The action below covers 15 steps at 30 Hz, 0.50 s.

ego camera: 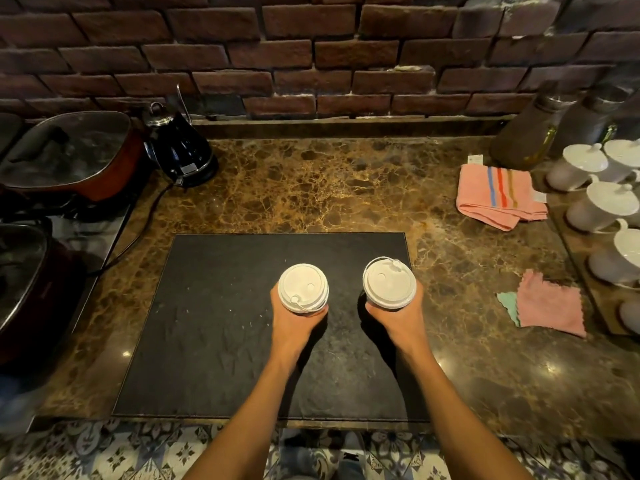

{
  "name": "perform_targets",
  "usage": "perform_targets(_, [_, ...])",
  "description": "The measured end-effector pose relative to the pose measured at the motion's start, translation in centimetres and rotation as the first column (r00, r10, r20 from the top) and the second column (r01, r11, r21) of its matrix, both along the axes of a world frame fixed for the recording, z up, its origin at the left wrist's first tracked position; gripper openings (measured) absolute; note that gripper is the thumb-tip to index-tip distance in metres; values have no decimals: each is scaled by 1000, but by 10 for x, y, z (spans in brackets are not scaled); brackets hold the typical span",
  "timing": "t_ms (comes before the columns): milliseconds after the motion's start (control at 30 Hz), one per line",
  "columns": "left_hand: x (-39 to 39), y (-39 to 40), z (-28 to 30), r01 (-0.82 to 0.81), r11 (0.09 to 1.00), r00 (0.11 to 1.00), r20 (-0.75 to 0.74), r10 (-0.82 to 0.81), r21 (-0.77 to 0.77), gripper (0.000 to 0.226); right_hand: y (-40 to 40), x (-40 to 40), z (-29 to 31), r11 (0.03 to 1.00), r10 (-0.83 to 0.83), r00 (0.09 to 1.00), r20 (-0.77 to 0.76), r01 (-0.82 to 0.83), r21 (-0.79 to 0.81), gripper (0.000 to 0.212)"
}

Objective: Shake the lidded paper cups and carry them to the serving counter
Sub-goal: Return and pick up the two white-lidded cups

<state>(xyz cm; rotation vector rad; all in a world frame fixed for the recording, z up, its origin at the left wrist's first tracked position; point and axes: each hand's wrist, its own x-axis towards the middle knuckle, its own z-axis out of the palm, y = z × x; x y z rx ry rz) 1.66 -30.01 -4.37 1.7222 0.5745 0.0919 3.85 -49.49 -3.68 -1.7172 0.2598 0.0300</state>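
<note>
Two bare forearms reach in from the bottom edge over a patterned tile floor (138, 455), each ending at a lidded paper cup. Left hand (294, 322) wraps its fingers around the left cup (303, 287) just below the white lid, thumb curling round the cup's right side. Right hand (398, 318) grips the right cup (389, 282) the same way, fingers closed around the cup wall under the lid. Both cups stand upright, near each other but apart, above a black mat (214, 323) on the brown marble tabletop (311, 188); whether their bases touch the mat cannot be told from this angle. Beyond the left hand, far to its left, sits a black kettle (180, 150) beside a red pan (69, 154) with a glass lid. Past the right hand, a striped pink towel (498, 195) lies folded, and nearer to it a small pink cloth (550, 306) overlaps a green one (507, 303). White lidded cups (602, 202) line the right edge. Brick wall (311, 53) closes the background.
</note>
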Motion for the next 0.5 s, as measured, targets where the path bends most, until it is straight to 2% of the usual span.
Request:
perform_targets(133, [1, 5, 8, -26, 999, 1000, 2, 26, -19, 91, 3, 7, 6, 999, 36, 999, 17, -36, -8, 87])
perform_targets(500, [-30, 29, 46, -182, 983, 977, 111, 183, -17, 94, 27, 11, 44, 984, 180, 978, 103, -178, -27, 94])
